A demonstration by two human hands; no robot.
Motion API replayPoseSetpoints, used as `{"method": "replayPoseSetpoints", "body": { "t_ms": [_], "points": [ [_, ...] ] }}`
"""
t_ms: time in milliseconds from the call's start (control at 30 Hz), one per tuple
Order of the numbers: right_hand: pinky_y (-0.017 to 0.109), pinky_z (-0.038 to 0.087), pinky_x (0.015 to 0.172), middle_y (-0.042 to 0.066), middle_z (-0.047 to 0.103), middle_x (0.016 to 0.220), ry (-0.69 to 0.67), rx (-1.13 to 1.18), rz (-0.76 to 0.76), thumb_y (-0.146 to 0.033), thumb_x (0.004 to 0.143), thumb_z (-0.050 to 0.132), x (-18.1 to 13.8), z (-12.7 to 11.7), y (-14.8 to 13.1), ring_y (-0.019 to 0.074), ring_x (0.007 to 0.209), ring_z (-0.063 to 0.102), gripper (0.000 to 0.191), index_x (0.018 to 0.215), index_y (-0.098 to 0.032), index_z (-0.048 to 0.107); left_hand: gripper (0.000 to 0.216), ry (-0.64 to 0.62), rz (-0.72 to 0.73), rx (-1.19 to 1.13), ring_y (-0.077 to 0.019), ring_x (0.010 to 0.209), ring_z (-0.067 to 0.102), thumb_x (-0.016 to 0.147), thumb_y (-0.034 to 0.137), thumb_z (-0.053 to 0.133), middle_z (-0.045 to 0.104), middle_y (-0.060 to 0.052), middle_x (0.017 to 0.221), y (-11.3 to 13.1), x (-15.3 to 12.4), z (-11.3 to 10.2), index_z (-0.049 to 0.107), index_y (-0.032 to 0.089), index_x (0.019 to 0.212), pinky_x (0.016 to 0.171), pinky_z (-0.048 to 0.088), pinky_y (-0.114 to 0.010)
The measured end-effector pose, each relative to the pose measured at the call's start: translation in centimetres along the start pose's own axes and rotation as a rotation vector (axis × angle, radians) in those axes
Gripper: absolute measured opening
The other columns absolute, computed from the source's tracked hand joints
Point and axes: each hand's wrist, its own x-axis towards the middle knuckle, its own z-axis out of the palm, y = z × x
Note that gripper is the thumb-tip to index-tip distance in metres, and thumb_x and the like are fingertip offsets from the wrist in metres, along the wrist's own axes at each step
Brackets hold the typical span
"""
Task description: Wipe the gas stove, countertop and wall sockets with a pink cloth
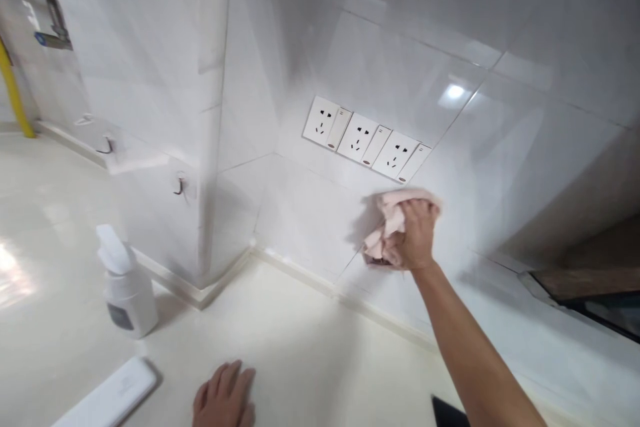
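A crumpled pale pink cloth (386, 240) is pressed against the white tiled wall (305, 213), just below a row of power sockets (367, 140). My right hand (420, 230) grips it, fingers curled over its upper part, with the arm reaching in from the lower right. Low in the view, my left hand (225, 397) rests on the cream countertop (300, 347) with its fingers stretched out and nothing in them. Left of that hand lies a white flat oblong object (113, 393), its kind unclear.
A white spray bottle (127, 287) stands on the counter at left, near the wall corner. Two small hooks (180, 183) are stuck on the left wall. A yellow hose (14, 93) hangs at far left. A dark-framed opening (595, 293) is at right.
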Motion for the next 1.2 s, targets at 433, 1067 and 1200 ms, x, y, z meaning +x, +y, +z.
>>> {"method": "replayPoseSetpoints", "body": {
  "t_ms": [433, 1067, 1200],
  "points": [
    [0.072, 0.024, 0.121, 0.023, 0.052, 0.157, 0.013, -0.080, 0.106, -0.052, 0.099, 0.044, 1.5, -0.8, -0.3, 0.0451, 0.152, 0.037, 0.068, 0.155, -0.015, 0.052, 0.046, 0.751, 0.359, -0.104, -0.0351, 0.155, 0.037, 0.101, 0.028, 0.059, 0.049, -0.019, 0.157, 10.2, 24.8, -25.7, 0.052, 0.022, 0.145, 0.121, 0.035, -0.054],
    [0.065, 0.037, 0.120, 0.014, 0.064, 0.128, 0.233, 0.240, 0.034, -0.031, 0.102, 0.043, 5.8, -0.9, -4.6, 0.0326, 0.135, 0.055, 0.039, 0.135, -0.023, 0.064, 0.039, 0.437, 0.715, 0.178, -0.0293, 0.158, 0.036, 0.099, 0.018, 0.054, 0.052, -0.013, 0.161, 6.9, 31.9, -37.0, 0.064, 0.018, 0.136, 0.129, 0.021, -0.059],
    [0.064, 0.041, 0.116, 0.018, 0.059, 0.130, 0.419, 0.230, 0.247, -0.042, 0.105, 0.038, 12.4, -1.3, -6.7, 0.0348, 0.135, 0.055, 0.045, 0.134, -0.019, 0.063, 0.034, 0.443, 0.643, -0.291, -0.0268, 0.121, 0.066, 0.101, 0.029, 0.058, 0.074, -0.014, 0.125, 12.5, 30.6, -32.5, 0.066, 0.015, 0.131, 0.104, 0.051, -0.046]
  ]
}}
